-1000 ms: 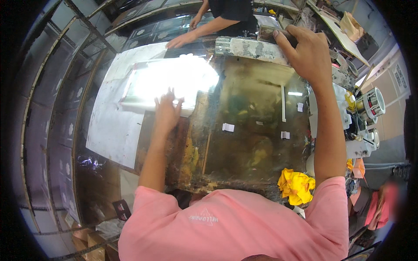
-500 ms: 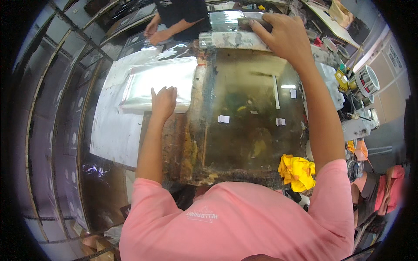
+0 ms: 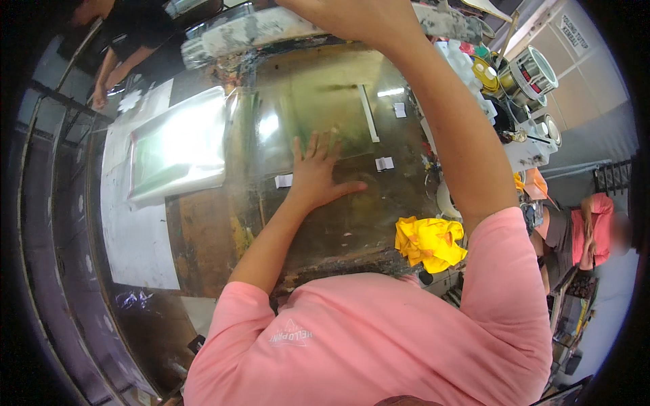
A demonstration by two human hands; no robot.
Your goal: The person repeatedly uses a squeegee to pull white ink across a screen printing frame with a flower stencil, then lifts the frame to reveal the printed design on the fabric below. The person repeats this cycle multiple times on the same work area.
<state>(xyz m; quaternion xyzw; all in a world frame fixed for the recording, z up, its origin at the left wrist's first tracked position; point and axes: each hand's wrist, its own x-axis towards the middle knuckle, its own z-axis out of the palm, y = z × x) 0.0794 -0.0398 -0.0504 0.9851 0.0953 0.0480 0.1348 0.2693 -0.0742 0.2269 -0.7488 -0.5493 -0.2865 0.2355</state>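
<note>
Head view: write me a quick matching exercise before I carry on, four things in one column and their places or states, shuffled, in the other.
Things:
1. left hand
2. right hand
3. yellow cloth
4. clear plastic sheets

Places or states:
A. crumpled, by the near right corner of the brown board
B. lying on white paper
C. partly cut off by the picture's top edge
D. spread out over the brown board

Pairs: 1-D; 2-C; 3-A; 4-B

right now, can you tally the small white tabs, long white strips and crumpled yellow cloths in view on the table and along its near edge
Small white tabs: 3
Long white strip: 1
Crumpled yellow cloth: 1
Total: 5
</note>
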